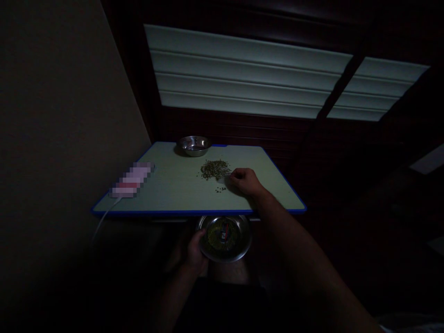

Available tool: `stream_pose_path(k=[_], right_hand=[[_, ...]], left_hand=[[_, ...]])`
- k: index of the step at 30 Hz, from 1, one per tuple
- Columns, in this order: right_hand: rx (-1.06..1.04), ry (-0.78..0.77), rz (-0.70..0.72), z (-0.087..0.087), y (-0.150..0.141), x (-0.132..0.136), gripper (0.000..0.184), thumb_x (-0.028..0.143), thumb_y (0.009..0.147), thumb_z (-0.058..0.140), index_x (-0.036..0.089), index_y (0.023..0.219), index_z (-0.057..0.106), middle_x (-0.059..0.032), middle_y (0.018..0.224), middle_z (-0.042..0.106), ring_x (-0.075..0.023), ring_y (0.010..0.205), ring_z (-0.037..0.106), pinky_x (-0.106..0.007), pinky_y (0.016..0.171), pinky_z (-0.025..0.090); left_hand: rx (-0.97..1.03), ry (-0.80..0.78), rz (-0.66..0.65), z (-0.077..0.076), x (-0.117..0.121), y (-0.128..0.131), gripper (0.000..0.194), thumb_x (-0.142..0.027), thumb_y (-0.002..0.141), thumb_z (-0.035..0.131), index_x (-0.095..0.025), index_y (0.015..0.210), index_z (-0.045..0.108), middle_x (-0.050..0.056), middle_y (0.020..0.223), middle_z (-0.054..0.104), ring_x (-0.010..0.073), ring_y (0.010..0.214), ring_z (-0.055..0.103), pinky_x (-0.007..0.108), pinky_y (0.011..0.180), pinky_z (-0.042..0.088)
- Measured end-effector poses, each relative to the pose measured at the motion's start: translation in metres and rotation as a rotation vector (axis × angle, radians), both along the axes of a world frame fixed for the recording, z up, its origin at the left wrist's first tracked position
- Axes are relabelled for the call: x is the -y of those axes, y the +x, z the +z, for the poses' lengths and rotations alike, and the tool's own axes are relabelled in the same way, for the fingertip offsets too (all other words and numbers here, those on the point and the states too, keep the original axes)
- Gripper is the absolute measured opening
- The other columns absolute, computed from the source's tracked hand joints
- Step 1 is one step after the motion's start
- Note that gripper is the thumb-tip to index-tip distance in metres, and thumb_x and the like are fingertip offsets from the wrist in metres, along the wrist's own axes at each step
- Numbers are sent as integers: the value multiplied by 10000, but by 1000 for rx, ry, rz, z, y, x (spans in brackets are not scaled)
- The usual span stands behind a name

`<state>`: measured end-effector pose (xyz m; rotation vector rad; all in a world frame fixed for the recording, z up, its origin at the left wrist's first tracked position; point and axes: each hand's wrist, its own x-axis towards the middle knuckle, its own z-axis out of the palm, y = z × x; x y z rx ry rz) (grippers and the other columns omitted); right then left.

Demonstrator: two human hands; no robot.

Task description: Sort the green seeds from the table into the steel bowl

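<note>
My left hand [197,249] grips the rim of a shiny metal bowl [245,250] below the table's front edge, above my lap. Greenish contents and a small dark-and-red patch show inside the bowl; the dimness hides what they are. On the table, the fingers of my right hand [245,180] are pinched together on a small, pale, see-through flat piece [224,179]. That piece touches the near right side of a loose pile of small brownish-green beans [213,169]. A few stray beans [220,189] lie closer to me.
The pale folding table [166,196] has a blue rim. A second metal bowl [194,146] stands at its back edge. On the left lies a blurred-out pinkish device [132,180] with a white cable [102,219] hanging over the edge. A wall rises at left, dark slatted panels behind.
</note>
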<state>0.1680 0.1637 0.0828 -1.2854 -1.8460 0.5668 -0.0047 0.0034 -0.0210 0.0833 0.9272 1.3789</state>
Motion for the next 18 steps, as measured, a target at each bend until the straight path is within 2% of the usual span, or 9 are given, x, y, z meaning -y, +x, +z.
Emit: stream_pose_path(k=[4, 9, 18], right_hand=[[-36, -79, 70, 2, -1, -1, 114, 206, 716, 658, 134, 758, 736, -26, 714, 705, -131, 669, 592, -245, 683, 459], [-10, -188, 94, 8, -4, -3, 295, 181, 663, 753, 131, 954, 764, -14, 715, 697, -111, 621, 571, -225, 621, 449], [-36, -313, 180, 9, -11, 8, 323, 224, 642, 796, 130, 949, 765, -20, 763, 711, -116, 653, 598, -221, 603, 458]], left_hand=[[-7, -17, -2, 2, 0, 0, 179, -270, 652, 669, -137, 751, 737, 104, 730, 755, 324, 893, 717, 396, 795, 571], [-2, -39, 8, 1, 0, 1, 187, -278, 671, 660, -142, 777, 734, 99, 750, 760, 322, 911, 712, 408, 819, 567], [18, 24, 67, 0, 0, 3, 206, -268, 699, 659, -136, 828, 751, 105, 822, 778, 297, 916, 721, 387, 860, 560]])
